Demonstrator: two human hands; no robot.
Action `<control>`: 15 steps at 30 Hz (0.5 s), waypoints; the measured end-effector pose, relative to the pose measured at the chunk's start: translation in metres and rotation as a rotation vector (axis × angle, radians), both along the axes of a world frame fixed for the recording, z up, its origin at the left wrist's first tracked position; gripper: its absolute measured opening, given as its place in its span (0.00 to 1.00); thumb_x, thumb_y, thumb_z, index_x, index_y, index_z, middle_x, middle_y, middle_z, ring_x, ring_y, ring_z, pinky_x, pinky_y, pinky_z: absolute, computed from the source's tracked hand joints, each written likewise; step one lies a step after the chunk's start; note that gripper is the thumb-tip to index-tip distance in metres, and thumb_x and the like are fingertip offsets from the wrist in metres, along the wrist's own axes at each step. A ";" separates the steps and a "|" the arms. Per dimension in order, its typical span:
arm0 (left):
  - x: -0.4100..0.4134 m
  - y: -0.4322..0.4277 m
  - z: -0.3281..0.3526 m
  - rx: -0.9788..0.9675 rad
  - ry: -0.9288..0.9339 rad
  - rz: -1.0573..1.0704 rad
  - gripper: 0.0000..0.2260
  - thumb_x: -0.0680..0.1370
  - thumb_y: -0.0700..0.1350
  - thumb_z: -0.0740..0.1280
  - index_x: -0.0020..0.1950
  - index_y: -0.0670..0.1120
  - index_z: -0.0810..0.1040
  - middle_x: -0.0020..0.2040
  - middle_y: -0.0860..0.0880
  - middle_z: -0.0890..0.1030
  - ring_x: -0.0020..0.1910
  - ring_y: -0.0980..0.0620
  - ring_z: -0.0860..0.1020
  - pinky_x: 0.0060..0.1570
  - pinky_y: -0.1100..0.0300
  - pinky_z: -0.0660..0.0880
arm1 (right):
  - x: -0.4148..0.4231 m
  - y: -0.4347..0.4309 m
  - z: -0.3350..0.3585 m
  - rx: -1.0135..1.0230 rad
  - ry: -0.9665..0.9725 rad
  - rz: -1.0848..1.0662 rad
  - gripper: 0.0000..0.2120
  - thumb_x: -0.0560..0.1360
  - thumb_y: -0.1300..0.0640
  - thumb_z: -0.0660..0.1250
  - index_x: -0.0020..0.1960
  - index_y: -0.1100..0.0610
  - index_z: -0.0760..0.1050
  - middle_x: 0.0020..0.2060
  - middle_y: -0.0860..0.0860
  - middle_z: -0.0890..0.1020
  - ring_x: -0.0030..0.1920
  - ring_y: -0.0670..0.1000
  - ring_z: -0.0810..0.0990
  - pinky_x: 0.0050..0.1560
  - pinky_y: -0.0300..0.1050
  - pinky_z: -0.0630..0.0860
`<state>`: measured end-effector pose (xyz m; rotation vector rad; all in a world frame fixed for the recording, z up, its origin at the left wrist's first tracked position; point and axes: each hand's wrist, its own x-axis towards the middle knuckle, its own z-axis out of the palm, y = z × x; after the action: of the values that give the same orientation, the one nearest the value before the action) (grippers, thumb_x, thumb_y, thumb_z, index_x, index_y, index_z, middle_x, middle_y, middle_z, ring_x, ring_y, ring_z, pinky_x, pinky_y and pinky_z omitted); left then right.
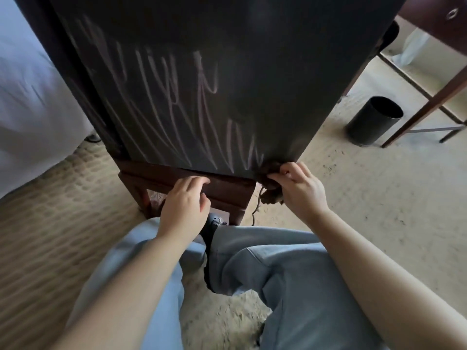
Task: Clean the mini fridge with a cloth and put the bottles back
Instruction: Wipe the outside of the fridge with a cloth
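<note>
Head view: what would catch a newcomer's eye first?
The dark fridge fills the upper middle, its front covered with pale wipe streaks. At its lower right corner the right hand grips a brown cloth, and the left hand is by the wooden stand below. A black bin stands at the right.

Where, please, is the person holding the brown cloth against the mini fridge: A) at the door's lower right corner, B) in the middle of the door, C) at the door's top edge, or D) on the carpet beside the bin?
A: the right hand pinches the brown cloth at the lower right corner of the black fridge door, where the wipe streaks end.
</note>
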<state>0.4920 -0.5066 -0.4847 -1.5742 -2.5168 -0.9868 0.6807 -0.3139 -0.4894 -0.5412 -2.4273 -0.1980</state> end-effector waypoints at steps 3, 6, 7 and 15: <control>0.004 0.003 -0.002 -0.020 -0.048 0.035 0.11 0.73 0.35 0.68 0.55 0.41 0.79 0.52 0.45 0.81 0.53 0.44 0.77 0.50 0.53 0.75 | -0.015 -0.009 0.033 0.024 0.397 -0.075 0.13 0.73 0.68 0.65 0.50 0.57 0.84 0.47 0.55 0.77 0.46 0.53 0.74 0.43 0.39 0.73; 0.006 0.004 -0.005 -0.051 -0.090 0.048 0.11 0.74 0.36 0.67 0.56 0.41 0.78 0.53 0.44 0.80 0.54 0.44 0.76 0.52 0.52 0.74 | -0.027 -0.011 0.036 0.046 0.438 -0.097 0.11 0.73 0.66 0.66 0.50 0.56 0.84 0.46 0.56 0.79 0.46 0.52 0.74 0.45 0.38 0.73; 0.005 0.004 -0.006 -0.051 -0.100 0.041 0.11 0.74 0.36 0.66 0.56 0.41 0.78 0.53 0.45 0.80 0.54 0.44 0.76 0.52 0.51 0.74 | -0.029 -0.011 0.027 0.029 0.347 -0.088 0.10 0.74 0.63 0.67 0.50 0.55 0.84 0.45 0.55 0.79 0.45 0.50 0.74 0.42 0.39 0.73; -0.003 -0.002 -0.004 -0.069 -0.168 0.078 0.11 0.76 0.38 0.64 0.57 0.43 0.78 0.55 0.46 0.80 0.57 0.46 0.75 0.52 0.54 0.73 | -0.025 -0.009 -0.008 0.077 -0.147 0.057 0.16 0.64 0.66 0.77 0.50 0.54 0.84 0.41 0.54 0.77 0.40 0.53 0.74 0.21 0.40 0.70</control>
<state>0.4885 -0.5090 -0.4885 -1.4545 -2.7281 -1.0764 0.6559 -0.3228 -0.4974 -0.4361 -2.5619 -0.3164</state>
